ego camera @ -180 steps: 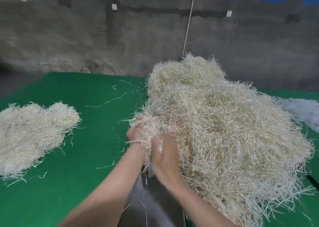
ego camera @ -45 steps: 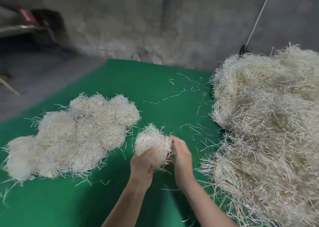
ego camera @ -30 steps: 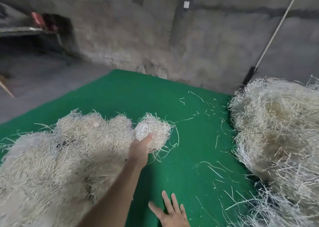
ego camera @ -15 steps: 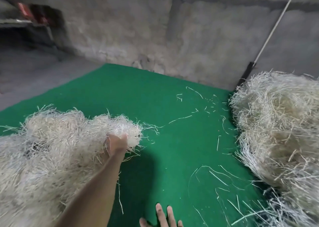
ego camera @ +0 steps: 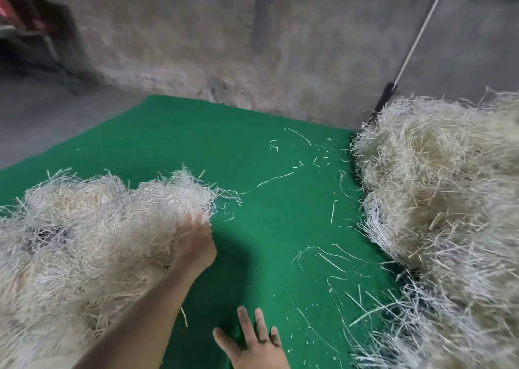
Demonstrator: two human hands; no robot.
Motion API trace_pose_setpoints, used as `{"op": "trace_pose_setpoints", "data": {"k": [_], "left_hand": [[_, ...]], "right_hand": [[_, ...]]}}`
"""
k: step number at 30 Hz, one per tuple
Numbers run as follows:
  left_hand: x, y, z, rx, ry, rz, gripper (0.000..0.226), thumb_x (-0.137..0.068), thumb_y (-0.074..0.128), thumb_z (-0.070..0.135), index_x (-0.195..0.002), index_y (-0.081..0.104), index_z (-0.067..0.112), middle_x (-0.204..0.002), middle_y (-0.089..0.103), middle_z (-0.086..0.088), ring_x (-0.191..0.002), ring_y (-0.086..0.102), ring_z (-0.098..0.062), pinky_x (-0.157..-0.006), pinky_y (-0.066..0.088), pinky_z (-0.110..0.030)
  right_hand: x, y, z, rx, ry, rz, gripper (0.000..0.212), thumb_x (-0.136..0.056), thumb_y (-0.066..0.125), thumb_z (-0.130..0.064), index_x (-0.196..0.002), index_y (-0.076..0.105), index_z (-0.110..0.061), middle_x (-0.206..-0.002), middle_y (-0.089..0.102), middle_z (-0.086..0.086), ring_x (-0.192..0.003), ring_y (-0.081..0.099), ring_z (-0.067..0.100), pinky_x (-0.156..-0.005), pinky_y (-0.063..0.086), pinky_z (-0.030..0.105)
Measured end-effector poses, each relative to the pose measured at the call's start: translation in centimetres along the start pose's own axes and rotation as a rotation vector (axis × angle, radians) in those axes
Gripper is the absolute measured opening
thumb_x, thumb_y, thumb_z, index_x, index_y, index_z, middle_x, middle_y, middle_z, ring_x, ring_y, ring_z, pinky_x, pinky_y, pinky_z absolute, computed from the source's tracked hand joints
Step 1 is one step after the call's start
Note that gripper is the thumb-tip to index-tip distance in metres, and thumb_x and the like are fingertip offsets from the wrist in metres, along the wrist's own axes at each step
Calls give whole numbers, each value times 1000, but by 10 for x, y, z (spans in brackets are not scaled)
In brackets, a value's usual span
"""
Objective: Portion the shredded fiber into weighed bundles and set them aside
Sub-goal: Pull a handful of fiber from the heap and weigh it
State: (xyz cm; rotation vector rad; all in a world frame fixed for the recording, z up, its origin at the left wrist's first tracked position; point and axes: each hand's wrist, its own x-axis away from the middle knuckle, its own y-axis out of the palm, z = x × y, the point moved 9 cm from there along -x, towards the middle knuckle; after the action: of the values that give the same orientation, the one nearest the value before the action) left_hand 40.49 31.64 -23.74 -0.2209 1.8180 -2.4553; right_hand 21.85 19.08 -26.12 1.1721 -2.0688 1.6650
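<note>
the main risk is that the bundle (ego camera: 182, 197) at the right end of the pile (ego camera: 84, 242), on the left side of the mat (ego camera: 252, 149), stops being its own portion. it lies tight against its neighbours with no gap, so a firm push from the left hand (ego camera: 196, 245) could mash them into one mass, and the weighed lots could no longer be told apart. fingers dragged back through it could also snag shreds and pull weight out.

the left hand's fingers (ego camera: 196, 220) are blurred but look stretched out, with the tips at the bundle's near edge and nothing pinched that i can tell. the right hand (ego camera: 252, 343) lies spread and flat at the mat's near edge, holding nothing.

the fiber is pale and straw-like: thin, stiff shreds that tangle and spring out at every edge. the pile reads as lumpy, rounded clumps run together. the unsorted heap (ego camera: 438, 214) is far larger and covers the mat's right side. loose strands (ego camera: 323, 253) litter the mat's middle between pile and heap.
</note>
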Motion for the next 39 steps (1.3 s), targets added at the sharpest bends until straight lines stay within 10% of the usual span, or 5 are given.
{"op": "trace_pose_setpoints", "data": {"k": [8,18,27,34,39], "left_hand": [[84,-42,38,238,103,101,36,-93,44,7,-120,64,21,-136,54,0,-102,62,-15,-85,49,-29],[279,-15,83,778,-2,-132,18,-90,61,21,-74,69,21,-62,69,-2,-48,63,-4,-56,52,-26],[357,-13,201,750,244,-305,20,-90,60,15,-74,68,6,-61,66,-16,-46,57,-8,-46,47,-22],[393,-26,291,864,318,-376,11,-89,60,12,-81,66,7,-65,67,-3,-60,62,-5,-66,55,-31],[403,-45,325,893,263,-303,6,-87,61,18,-90,66,17,-86,68,-1,-79,66,-18,-83,55,-44]], "right_hand": [[-7,1,16,116,-45,176,68,-95,45,-49,-147,2,-44,-155,-26,-2,-141,-23,22,-117,-3,47],[122,-24,100,148,229,249,31,-96,48,-28,-111,60,-4,-99,62,14,-85,63,29,-78,56,35],[352,-81,200,11,306,915,52,-95,51,-22,-144,35,-21,-150,32,-2,-124,50,18,-94,46,18],[417,-59,260,231,456,716,131,-70,76,-40,-132,-40,-44,-133,-55,6,-124,-47,31,-97,-33,46],[404,-70,280,83,414,888,139,-67,75,-3,-124,-37,-60,-132,-58,-6,-138,-10,39,-111,6,58]]}}
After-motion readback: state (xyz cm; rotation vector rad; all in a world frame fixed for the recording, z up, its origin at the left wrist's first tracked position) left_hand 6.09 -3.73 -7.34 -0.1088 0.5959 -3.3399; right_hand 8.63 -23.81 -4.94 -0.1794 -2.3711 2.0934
